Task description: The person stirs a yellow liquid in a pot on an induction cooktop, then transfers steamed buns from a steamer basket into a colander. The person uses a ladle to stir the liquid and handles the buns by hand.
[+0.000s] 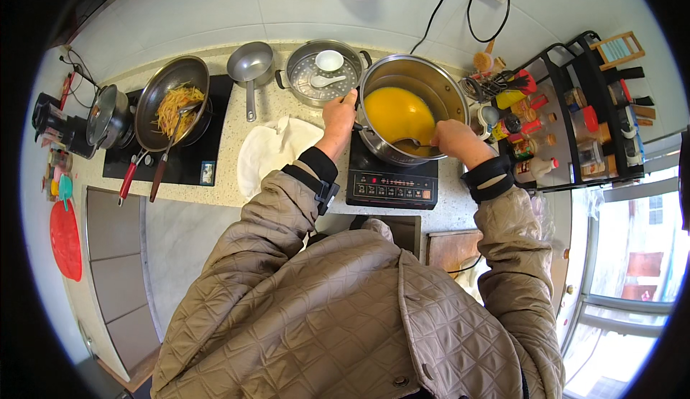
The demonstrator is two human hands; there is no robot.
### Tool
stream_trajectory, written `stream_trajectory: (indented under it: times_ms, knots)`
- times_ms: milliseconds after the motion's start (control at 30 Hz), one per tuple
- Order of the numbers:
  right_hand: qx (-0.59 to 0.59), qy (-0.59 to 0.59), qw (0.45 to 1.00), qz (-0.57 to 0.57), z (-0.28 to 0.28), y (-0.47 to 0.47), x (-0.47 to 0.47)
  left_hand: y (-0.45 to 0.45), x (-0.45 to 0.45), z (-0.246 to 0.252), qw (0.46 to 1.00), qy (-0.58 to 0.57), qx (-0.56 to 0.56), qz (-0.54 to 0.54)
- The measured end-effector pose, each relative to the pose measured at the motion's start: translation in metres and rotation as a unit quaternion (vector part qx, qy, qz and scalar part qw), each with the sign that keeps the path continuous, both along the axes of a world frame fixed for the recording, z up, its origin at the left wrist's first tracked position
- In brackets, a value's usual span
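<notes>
A large stainless steel pot (pixel 453 83) stands over a black induction cooker (pixel 392 186), with orange-yellow liquid (pixel 399 110) inside. It looks tipped a little, though I cannot tell how far. My left hand (pixel 338 121) grips the black handle on the pot's left side. In my right hand (pixel 457 139) is the handle of a metal ladle (pixel 411 142), its bowl partly sunk in the liquid near the front wall. Behind my left hand sits a steel steamer pot (pixel 302 83) holding a small white bowl (pixel 329 60) and a white spoon (pixel 328 81).
A white cloth (pixel 269 156) lies left of my left forearm. Further left are a grey saucepan (pixel 251 64) and a wok (pixel 148 124) of shredded food on a black hob (pixel 221 129). Bottles (pixel 531 124) and a black rack (pixel 585 118) crowd the right; a power cord (pixel 469 21) hangs behind.
</notes>
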State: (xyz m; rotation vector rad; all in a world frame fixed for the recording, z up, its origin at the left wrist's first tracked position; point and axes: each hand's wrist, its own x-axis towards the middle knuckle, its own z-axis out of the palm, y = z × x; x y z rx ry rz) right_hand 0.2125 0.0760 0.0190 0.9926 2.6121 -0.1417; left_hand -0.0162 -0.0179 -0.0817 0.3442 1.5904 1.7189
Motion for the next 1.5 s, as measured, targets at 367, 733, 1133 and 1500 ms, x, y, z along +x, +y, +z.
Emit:
stream_trajectory:
  times_ms: [367,733,1133,1500]
  knots:
    - [0.084,0.08,0.993,-0.036,-0.053,0.024,-0.051,-0.001,-0.002,0.0,0.999,0.032,-0.029,-0.009]
    - [0.069,0.006,0.993,-0.1,-0.022,0.031,-0.004,0.0,0.001,0.0,1.0,0.006,-0.017,-0.006]
    - [0.022,-0.055,0.997,-0.038,0.002,0.002,0.016,0.001,0.0,-0.003,1.0,0.001,0.003,-0.009]
    - [0.073,0.064,0.995,-0.024,-0.036,0.011,-0.022,-0.002,0.001,0.002,1.0,-0.003,-0.001,-0.013]
